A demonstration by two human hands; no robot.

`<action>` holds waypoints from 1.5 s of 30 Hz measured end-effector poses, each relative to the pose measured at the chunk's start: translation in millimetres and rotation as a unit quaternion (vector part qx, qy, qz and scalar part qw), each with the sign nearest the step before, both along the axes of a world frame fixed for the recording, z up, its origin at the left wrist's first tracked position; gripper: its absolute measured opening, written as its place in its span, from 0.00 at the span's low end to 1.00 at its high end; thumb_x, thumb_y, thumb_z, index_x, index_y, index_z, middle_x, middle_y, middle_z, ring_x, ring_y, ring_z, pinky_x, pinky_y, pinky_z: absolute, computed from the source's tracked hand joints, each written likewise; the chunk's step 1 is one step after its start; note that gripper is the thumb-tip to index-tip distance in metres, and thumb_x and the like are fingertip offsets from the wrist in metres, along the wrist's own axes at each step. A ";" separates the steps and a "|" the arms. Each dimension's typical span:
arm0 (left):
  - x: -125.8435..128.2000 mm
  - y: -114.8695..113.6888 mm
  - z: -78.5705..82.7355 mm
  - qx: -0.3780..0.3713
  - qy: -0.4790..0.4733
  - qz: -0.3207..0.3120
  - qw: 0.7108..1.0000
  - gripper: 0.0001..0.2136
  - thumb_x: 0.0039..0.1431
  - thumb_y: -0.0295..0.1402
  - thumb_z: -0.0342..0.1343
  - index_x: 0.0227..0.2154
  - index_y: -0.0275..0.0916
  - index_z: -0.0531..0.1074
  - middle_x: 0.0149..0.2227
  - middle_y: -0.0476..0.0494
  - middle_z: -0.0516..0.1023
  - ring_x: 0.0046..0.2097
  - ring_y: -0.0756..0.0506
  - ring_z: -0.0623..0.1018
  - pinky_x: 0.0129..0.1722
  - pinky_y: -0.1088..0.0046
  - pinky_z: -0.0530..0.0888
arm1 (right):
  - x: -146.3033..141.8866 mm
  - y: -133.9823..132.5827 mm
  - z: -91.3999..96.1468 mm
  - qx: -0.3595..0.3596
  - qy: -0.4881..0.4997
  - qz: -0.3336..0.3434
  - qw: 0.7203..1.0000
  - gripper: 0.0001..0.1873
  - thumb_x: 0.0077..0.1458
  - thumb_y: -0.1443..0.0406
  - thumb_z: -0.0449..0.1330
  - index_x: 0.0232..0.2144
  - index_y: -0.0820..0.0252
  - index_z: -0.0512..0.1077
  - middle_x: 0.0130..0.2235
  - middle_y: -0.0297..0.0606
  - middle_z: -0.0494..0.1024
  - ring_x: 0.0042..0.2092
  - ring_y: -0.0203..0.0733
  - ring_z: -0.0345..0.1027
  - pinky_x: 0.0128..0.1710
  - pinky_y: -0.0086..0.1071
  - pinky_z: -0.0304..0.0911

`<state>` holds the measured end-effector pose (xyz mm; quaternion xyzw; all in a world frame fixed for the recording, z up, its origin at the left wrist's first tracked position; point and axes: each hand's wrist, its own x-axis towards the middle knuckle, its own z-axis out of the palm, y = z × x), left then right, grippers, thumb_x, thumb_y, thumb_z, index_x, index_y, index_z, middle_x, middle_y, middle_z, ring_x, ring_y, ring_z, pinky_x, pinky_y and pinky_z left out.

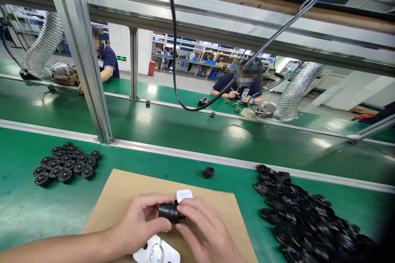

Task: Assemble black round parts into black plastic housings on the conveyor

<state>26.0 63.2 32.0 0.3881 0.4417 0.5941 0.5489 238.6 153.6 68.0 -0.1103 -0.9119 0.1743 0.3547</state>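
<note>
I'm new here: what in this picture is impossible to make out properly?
In the head view:
- Black cylindrical part: right end hidden by the right hand.
- White plate: partly covered by the left hand, bottom cut off by the picture's edge.
- Heap of black parts: lower ones buried under others.
- Distant co-worker's badge: lettering too small.

Left hand at one end, right hand at the other, and they're pinching a black cylinder over the brown sheet, white fixture just nearer, black parts heaped off the sheet's right edge, round black caps clustered beside its far left corner.
</note>
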 end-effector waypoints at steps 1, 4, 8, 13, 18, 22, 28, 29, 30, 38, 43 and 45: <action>-0.2 -0.4 -0.9 0.000 0.000 0.000 1.000 0.19 0.49 0.30 0.76 0.46 0.43 0.87 0.47 0.41 0.87 0.50 0.38 0.82 0.54 0.62 0.77 | -0.4 -0.2 0.7 0.011 0.003 0.001 1.000 0.15 0.70 0.74 0.59 0.56 0.61 0.71 0.47 0.48 0.81 0.44 0.47 0.77 0.42 0.40 0.78; -0.6 -0.5 -5.4 -0.009 -0.011 -0.001 1.000 0.19 0.49 0.33 0.79 0.46 0.42 0.87 0.46 0.40 0.87 0.48 0.38 0.82 0.52 0.62 0.78 | -1.8 -0.8 1.0 0.039 0.005 0.004 0.999 0.14 0.70 0.75 0.58 0.55 0.62 0.73 0.47 0.48 0.80 0.43 0.46 0.76 0.40 0.39 0.76; -0.3 0.0 -6.8 -0.013 -0.010 -0.002 1.000 0.20 0.50 0.34 0.79 0.47 0.43 0.87 0.46 0.41 0.87 0.48 0.39 0.83 0.51 0.63 0.78 | -2.9 -0.4 -0.4 0.039 0.006 0.004 0.999 0.12 0.71 0.74 0.57 0.54 0.62 0.73 0.46 0.48 0.80 0.42 0.47 0.75 0.40 0.39 0.75; -0.6 -1.0 3.0 0.038 0.037 -0.003 0.999 0.17 0.50 0.30 0.78 0.45 0.44 0.88 0.43 0.43 0.87 0.46 0.40 0.83 0.49 0.67 0.78 | -2.6 -1.2 4.8 0.022 -0.024 0.010 0.999 0.12 0.75 0.65 0.57 0.57 0.61 0.69 0.43 0.45 0.82 0.39 0.47 0.74 0.37 0.40 0.72; -0.8 -1.4 4.6 0.039 0.050 -0.018 0.998 0.16 0.51 0.29 0.76 0.45 0.43 0.88 0.44 0.42 0.87 0.47 0.40 0.83 0.50 0.67 0.78 | -1.0 -5.0 8.3 0.037 -0.072 -0.025 0.996 0.07 0.74 0.66 0.57 0.51 0.58 0.71 0.37 0.39 0.80 0.34 0.46 0.72 0.33 0.39 0.67; -0.3 -2.7 2.1 0.046 0.074 -0.036 0.996 0.17 0.50 0.29 0.77 0.44 0.42 0.87 0.43 0.42 0.87 0.45 0.41 0.83 0.46 0.68 0.78 | 0.8 -6.8 10.6 -0.022 -0.088 -0.030 0.995 0.09 0.76 0.59 0.55 0.44 0.54 0.71 0.34 0.35 0.78 0.33 0.45 0.72 0.32 0.39 0.67; 0.5 -5.1 0.5 0.022 0.048 -0.007 0.999 0.19 0.48 0.25 0.74 0.45 0.43 0.87 0.45 0.43 0.88 0.48 0.40 0.84 0.51 0.67 0.79 | -2.8 -7.5 8.4 -0.027 -0.061 -0.030 0.997 0.13 0.79 0.54 0.53 0.54 0.53 0.72 0.40 0.36 0.84 0.38 0.43 0.79 0.38 0.36 0.74; 0.5 -5.1 0.2 0.017 0.047 0.001 0.999 0.19 0.47 0.25 0.74 0.44 0.43 0.87 0.45 0.43 0.88 0.48 0.40 0.84 0.51 0.67 0.79 | -4.1 -7.5 5.8 -0.018 -0.047 -0.035 0.998 0.13 0.79 0.56 0.52 0.54 0.53 0.72 0.40 0.36 0.84 0.37 0.42 0.80 0.37 0.36 0.74; 0.5 -4.8 -0.1 0.008 0.044 0.006 0.999 0.18 0.47 0.25 0.74 0.44 0.43 0.87 0.45 0.43 0.88 0.48 0.39 0.84 0.52 0.67 0.79 | -5.1 -7.1 3.1 -0.006 -0.034 -0.038 0.999 0.14 0.79 0.57 0.51 0.55 0.55 0.72 0.40 0.37 0.84 0.37 0.42 0.80 0.37 0.35 0.75; 1.1 -3.0 3.1 -0.014 -0.010 -0.013 1.000 0.19 0.47 0.27 0.77 0.44 0.41 0.87 0.43 0.42 0.89 0.45 0.40 0.85 0.48 0.68 0.80 | -3.8 -0.5 8.5 0.148 0.002 0.006 0.989 0.15 0.74 0.75 0.52 0.54 0.63 0.75 0.49 0.50 0.84 0.44 0.45 0.80 0.42 0.36 0.77; -0.7 -5.2 4.0 0.053 0.074 0.004 0.996 0.17 0.48 0.27 0.77 0.43 0.43 0.88 0.44 0.42 0.89 0.47 0.40 0.86 0.50 0.69 0.80 | -7.5 -8.4 7.6 0.075 -0.007 -0.034 0.997 0.12 0.78 0.64 0.52 0.55 0.63 0.72 0.34 0.41 0.82 0.31 0.43 0.77 0.30 0.36 0.74; -1.6 -4.9 4.5 0.062 0.100 0.013 0.993 0.16 0.50 0.27 0.77 0.43 0.44 0.88 0.44 0.43 0.89 0.47 0.40 0.86 0.50 0.69 0.81 | -9.5 -12.4 3.5 0.061 -0.011 -0.054 0.997 0.13 0.79 0.61 0.51 0.55 0.61 0.70 0.34 0.40 0.82 0.30 0.43 0.78 0.29 0.36 0.75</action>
